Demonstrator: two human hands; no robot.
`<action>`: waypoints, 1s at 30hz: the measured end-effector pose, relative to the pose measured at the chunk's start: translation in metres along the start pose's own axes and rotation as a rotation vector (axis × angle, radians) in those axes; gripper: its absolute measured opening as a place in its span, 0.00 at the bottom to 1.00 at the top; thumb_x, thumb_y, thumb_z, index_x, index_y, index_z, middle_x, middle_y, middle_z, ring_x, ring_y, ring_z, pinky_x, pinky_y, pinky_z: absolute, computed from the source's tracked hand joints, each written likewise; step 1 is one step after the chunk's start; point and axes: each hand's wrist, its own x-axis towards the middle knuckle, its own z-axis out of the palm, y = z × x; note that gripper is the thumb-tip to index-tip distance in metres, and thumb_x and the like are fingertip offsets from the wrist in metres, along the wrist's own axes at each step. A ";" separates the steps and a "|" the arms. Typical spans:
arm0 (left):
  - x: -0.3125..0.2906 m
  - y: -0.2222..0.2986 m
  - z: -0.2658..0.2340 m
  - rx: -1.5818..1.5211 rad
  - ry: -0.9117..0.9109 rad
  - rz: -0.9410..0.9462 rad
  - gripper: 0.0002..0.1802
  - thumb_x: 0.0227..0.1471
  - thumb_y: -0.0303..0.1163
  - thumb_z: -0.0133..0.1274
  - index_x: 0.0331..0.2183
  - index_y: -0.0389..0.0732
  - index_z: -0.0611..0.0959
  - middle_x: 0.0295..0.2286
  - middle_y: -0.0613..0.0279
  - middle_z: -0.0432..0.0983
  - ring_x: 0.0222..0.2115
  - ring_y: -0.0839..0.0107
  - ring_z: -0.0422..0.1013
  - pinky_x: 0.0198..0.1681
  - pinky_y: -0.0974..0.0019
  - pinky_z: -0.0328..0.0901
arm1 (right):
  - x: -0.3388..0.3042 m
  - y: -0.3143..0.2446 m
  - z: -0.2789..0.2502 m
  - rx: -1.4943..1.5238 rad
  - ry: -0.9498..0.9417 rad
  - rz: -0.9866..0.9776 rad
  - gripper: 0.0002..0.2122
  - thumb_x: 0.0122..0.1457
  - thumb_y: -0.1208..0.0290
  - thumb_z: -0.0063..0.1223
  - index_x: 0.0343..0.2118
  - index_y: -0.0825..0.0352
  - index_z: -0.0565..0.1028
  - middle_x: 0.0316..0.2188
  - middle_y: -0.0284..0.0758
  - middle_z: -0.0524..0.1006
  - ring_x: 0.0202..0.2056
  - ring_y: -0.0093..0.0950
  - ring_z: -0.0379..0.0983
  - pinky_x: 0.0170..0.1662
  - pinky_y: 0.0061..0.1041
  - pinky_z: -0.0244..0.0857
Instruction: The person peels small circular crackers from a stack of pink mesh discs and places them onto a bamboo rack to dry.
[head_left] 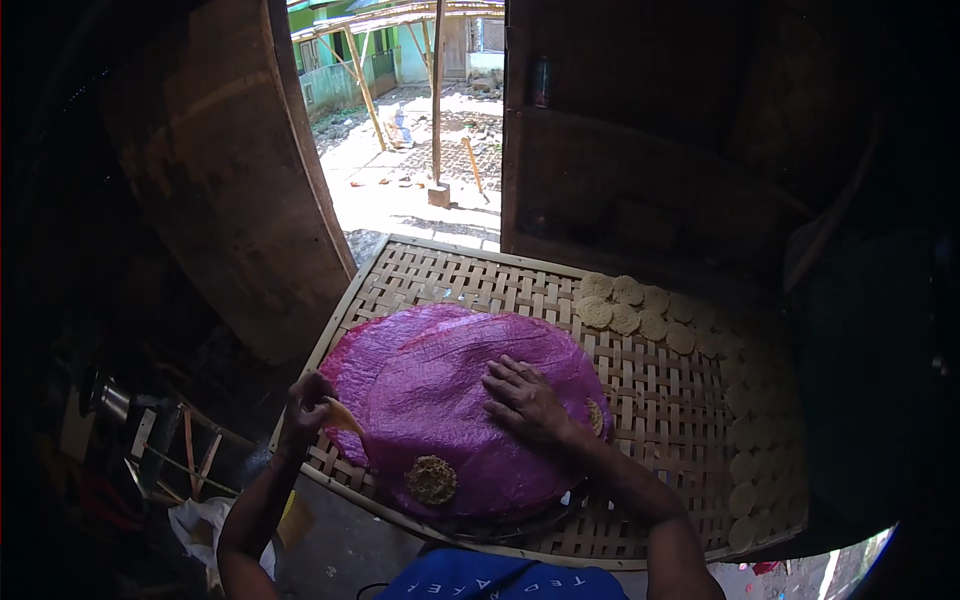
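Note:
A large pink sheet (450,390), wrinkled and rounded in outline, lies over the middle of a woven bamboo tray (660,440). My left hand (306,402) is at the sheet's left edge, its fingers closed on a thin yellowish cracker (345,417) seen nearly edge-on. On the sheet's right half my right hand (526,402) rests flat, fingers stretched out. A rough brownish round cracker (431,480) sits on the near part of the sheet. Another round cracker (596,417) shows at its right edge, partly hidden.
Rows of pale round crackers (653,302) line the tray's far right and right side. Beyond the tray a doorway opens onto a sunlit yard with a wooden post (437,110). A white bag (205,525) and dim clutter are at the lower left.

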 end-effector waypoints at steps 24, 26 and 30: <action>-0.082 0.029 0.115 0.767 -0.692 0.753 0.22 0.49 0.30 0.53 0.49 0.40 0.77 0.49 0.52 0.73 0.50 0.56 0.68 0.53 0.57 0.64 | -0.196 0.202 -0.137 0.067 0.824 1.053 0.23 0.49 0.73 0.52 0.52 0.64 0.72 0.41 0.42 0.79 0.44 0.34 0.76 0.47 0.30 0.69; -0.090 0.022 0.111 0.761 -0.598 0.798 0.18 0.56 0.30 0.50 0.48 0.38 0.78 0.47 0.54 0.75 0.45 0.58 0.72 0.48 0.60 0.67 | -0.186 0.195 -0.155 -0.043 0.719 1.309 0.28 0.49 0.71 0.53 0.57 0.63 0.67 0.47 0.46 0.76 0.50 0.39 0.73 0.52 0.33 0.66; -0.091 0.013 0.103 0.699 -0.643 0.524 0.22 0.52 0.25 0.52 0.51 0.40 0.76 0.55 0.51 0.67 0.57 0.54 0.62 0.59 0.56 0.59 | -0.167 0.159 -0.187 -0.041 0.472 1.477 0.31 0.50 0.68 0.54 0.60 0.63 0.63 0.53 0.47 0.72 0.53 0.39 0.70 0.55 0.36 0.64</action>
